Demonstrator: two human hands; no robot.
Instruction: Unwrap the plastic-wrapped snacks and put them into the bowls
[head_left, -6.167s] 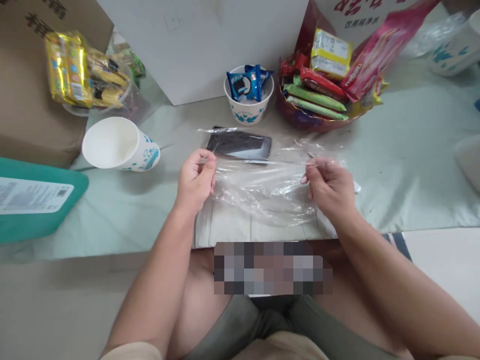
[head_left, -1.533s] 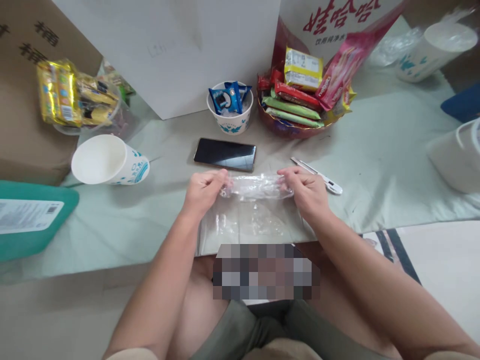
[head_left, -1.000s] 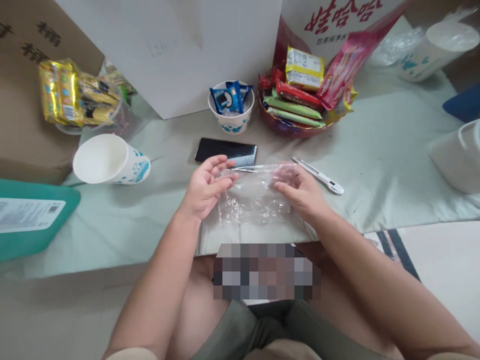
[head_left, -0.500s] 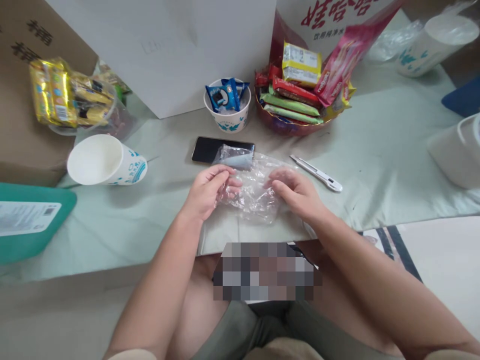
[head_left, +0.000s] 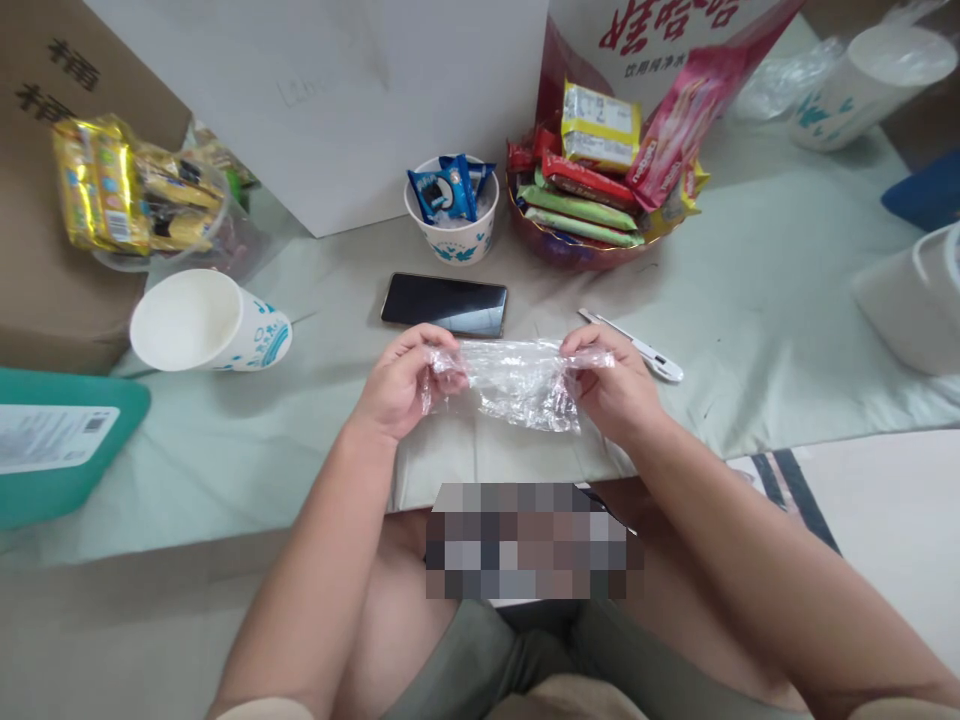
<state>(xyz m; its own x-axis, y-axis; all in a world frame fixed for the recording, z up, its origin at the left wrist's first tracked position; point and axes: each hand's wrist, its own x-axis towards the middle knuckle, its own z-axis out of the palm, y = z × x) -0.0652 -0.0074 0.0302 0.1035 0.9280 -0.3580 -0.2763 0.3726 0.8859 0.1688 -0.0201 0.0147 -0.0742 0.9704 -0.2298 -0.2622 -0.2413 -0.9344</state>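
Note:
A clear, crinkled plastic bag (head_left: pixel 521 385) stretches between my two hands above the table's front edge. My left hand (head_left: pixel 405 385) pinches its left end, fingers closed. At the other end my right hand (head_left: pixel 611 385) grips the plastic between thumb and fingers, a flap sticking out past them. Just beyond the bag lies a black phone (head_left: pixel 445 304), screen up. A white utility knife (head_left: pixel 637 348) rests on the cloth right behind my right hand.
Behind the phone stands a paper cup (head_left: pixel 459 243) of blue snack packets, beside a red bowl (head_left: pixel 577 254) heaped with wrapped snacks. An empty paper cup (head_left: pixel 202 325) lies tilted at left, near a teal container (head_left: pixel 67 490). A white container (head_left: pixel 911 310) is at right.
The bag has been drawn back off the phone and pulled taut into a narrower strip. Both hands have closed on its ends and moved slightly apart.

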